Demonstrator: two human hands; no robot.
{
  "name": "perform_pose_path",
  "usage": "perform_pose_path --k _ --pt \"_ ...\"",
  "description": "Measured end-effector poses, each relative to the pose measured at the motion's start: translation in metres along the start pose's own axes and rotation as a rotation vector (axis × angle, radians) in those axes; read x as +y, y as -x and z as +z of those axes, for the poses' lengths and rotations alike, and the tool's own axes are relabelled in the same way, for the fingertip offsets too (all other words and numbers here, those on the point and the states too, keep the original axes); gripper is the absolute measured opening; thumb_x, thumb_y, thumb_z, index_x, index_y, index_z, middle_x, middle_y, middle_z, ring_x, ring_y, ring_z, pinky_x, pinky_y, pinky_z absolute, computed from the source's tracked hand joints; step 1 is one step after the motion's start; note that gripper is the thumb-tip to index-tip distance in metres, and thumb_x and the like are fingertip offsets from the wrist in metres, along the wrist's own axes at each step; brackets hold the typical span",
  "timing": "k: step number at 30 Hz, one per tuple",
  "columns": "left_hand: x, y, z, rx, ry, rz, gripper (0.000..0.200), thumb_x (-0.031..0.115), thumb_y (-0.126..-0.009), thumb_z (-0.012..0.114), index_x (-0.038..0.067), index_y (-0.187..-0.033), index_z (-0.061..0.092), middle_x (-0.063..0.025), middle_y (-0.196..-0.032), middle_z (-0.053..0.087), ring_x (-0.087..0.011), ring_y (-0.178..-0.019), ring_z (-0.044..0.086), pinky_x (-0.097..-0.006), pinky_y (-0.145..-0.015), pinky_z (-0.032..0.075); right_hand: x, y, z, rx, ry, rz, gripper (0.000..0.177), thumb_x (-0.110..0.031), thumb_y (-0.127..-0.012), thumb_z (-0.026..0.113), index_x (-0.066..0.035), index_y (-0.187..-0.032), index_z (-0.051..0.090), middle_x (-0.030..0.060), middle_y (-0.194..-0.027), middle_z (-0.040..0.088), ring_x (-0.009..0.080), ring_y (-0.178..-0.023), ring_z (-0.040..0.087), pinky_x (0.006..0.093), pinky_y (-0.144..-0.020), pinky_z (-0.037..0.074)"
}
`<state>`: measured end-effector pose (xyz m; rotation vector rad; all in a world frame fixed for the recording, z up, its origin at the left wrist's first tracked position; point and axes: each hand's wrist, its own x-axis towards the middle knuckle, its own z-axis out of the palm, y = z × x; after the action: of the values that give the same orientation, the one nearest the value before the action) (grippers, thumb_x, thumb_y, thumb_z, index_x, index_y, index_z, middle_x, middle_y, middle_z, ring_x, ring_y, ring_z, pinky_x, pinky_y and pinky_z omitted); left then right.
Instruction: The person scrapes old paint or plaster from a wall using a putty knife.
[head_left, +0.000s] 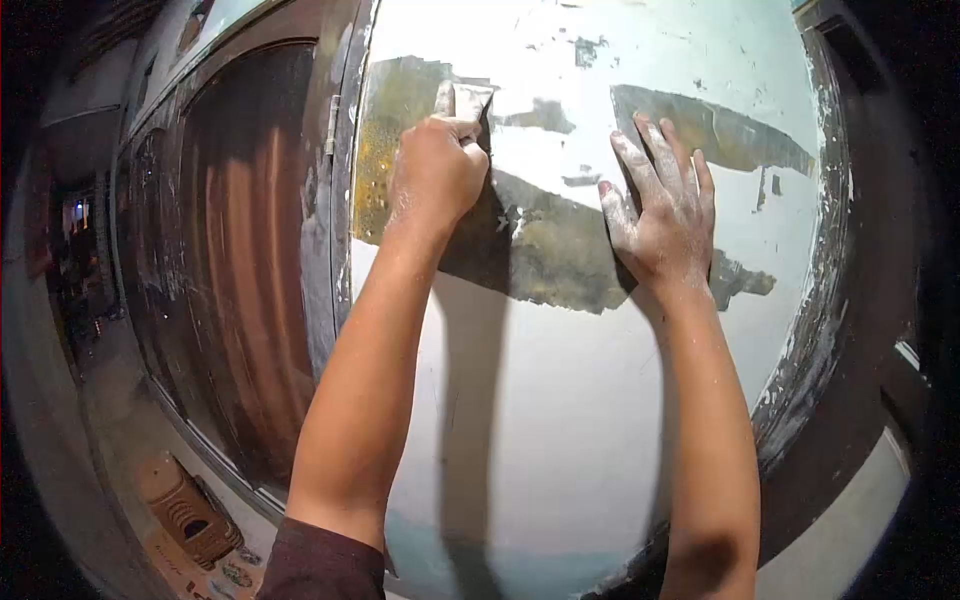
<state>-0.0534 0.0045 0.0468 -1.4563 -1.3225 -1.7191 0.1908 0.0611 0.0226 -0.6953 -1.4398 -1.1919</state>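
Observation:
My left hand (pixel 437 165) is closed around a flat, pale scraper (pixel 472 100), with one finger stretched along it. The scraper's far edge meets the wall at the upper left; its handle is hidden in my fist. My right hand (pixel 665 205), dusted with white powder, lies against the wall with its fingers spread and holds nothing. Between and around both hands, the white wall (pixel 570 390) has grey-green and yellowish bare patches (pixel 570 250) with ragged paint edges.
A dark wooden door (pixel 235 230) with brown curtain-like folds stands to the left, its hinge (pixel 332 125) beside the wall. Worn dark trim (pixel 825 270) borders the wall's right side. On the floor at lower left sits a brown slotted object (pixel 195 510), perhaps a plastic stool.

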Motion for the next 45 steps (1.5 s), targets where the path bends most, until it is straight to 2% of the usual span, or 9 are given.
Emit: perform_pose_path --k 7,9,13,14,17,24,40,43,45 --pt "-0.017 0.016 0.011 0.057 0.026 0.003 0.032 0.012 -0.083 0.060 0.006 -0.106 0.080 -0.0262 -0.108 0.074 -0.0455 -0.101 0.071 -0.0524 -0.093 0.056 0.001 -0.001 0.001 0.004 -0.012 0.006 0.051 -0.044 -0.096 0.065 -0.029 -0.144 0.062 -0.0004 -0.160 0.050 0.0198 -0.152 0.039 0.0493 -0.129 0.023" --pt "-0.030 0.028 0.013 0.102 0.067 0.191 0.031 0.012 -0.085 0.059 0.006 -0.108 0.079 -0.0252 -0.118 0.072 -0.0452 -0.103 0.070 -0.0517 -0.094 0.056 0.001 0.001 0.001 0.035 -0.024 -0.011 0.054 -0.046 -0.092 0.069 -0.027 -0.142 0.064 0.0003 -0.159 0.052 0.0207 -0.152 0.040 0.0502 -0.128 0.024" --pt "-0.018 0.061 0.003 0.023 0.021 0.007 0.030 0.012 -0.088 0.058 0.006 -0.109 0.079 -0.0169 -0.140 0.064 -0.0452 -0.105 0.069 -0.0511 -0.093 0.055 0.000 -0.002 -0.003 0.025 -0.066 -0.015 0.054 -0.049 -0.089 0.071 -0.026 -0.139 0.067 -0.0010 -0.159 0.052 0.0202 -0.151 0.040 0.0490 -0.129 0.024" --pt "-0.025 0.066 0.009 0.087 0.034 0.111 0.033 0.008 -0.088 0.059 0.000 -0.115 0.076 -0.0242 -0.143 0.061 -0.0421 -0.113 0.069 -0.0412 -0.096 0.054 0.000 -0.001 -0.002 0.029 -0.062 -0.013 0.055 -0.049 -0.089 0.072 -0.026 -0.139 0.067 -0.0009 -0.158 0.052 0.0206 -0.151 0.041 0.0492 -0.128 0.024" --pt "-0.032 0.083 0.017 0.120 0.078 0.145 0.038 0.007 -0.090 0.060 0.004 -0.125 0.074 -0.0183 -0.154 0.054 -0.0372 -0.119 0.070 -0.0371 -0.098 0.055 0.003 0.000 -0.001 0.034 -0.053 -0.021 0.057 -0.050 -0.089 0.072 -0.025 -0.139 0.067 -0.0005 -0.158 0.052 0.0209 -0.151 0.041 0.0496 -0.128 0.025" --pt "-0.019 0.079 0.012 0.030 -0.041 0.039 0.036 0.011 -0.095 0.064 0.010 -0.130 0.074 -0.0084 -0.157 0.054 -0.0325 -0.119 0.071 -0.0368 -0.094 0.056 0.002 -0.001 -0.001 0.033 -0.057 -0.018 0.055 -0.049 -0.088 0.073 -0.025 -0.138 0.068 -0.0004 -0.159 0.052 0.0205 -0.151 0.041 0.0508 -0.127 0.025" --pt "-0.019 0.083 0.015 0.137 0.076 0.154 0.046 0.002 -0.082 0.058 0.006 -0.126 0.075 -0.0201 -0.153 0.054 -0.0381 -0.115 0.071 -0.0378 -0.095 0.056 0.002 -0.001 -0.002 0.048 -0.051 -0.019 0.054 -0.048 -0.088 0.073 -0.025 -0.136 0.068 -0.0005 -0.157 0.053 0.0219 -0.149 0.043 0.0502 -0.127 0.026" --pt "-0.002 0.071 0.003 -0.070 -0.063 -0.062 0.044 0.003 -0.083 0.058 0.008 -0.123 0.077 -0.0185 -0.154 0.054 -0.0378 -0.114 0.072 -0.0382 -0.095 0.056 0.003 -0.001 -0.002 0.049 -0.067 -0.019 0.053 -0.048 -0.089 0.072 -0.025 -0.137 0.068 -0.0004 -0.157 0.053 0.0217 -0.149 0.042 0.0501 -0.127 0.026" --pt "-0.016 0.073 0.016 0.088 0.049 0.092 0.044 0.004 -0.083 0.058 0.008 -0.122 0.078 -0.0139 -0.155 0.054 -0.0356 -0.117 0.071 -0.0368 -0.097 0.056 0.003 0.001 -0.001 0.038 -0.062 -0.010 0.052 -0.047 -0.089 0.072 -0.024 -0.136 0.069 -0.0001 -0.157 0.053 0.0218 -0.149 0.042 0.0499 -0.127 0.026"
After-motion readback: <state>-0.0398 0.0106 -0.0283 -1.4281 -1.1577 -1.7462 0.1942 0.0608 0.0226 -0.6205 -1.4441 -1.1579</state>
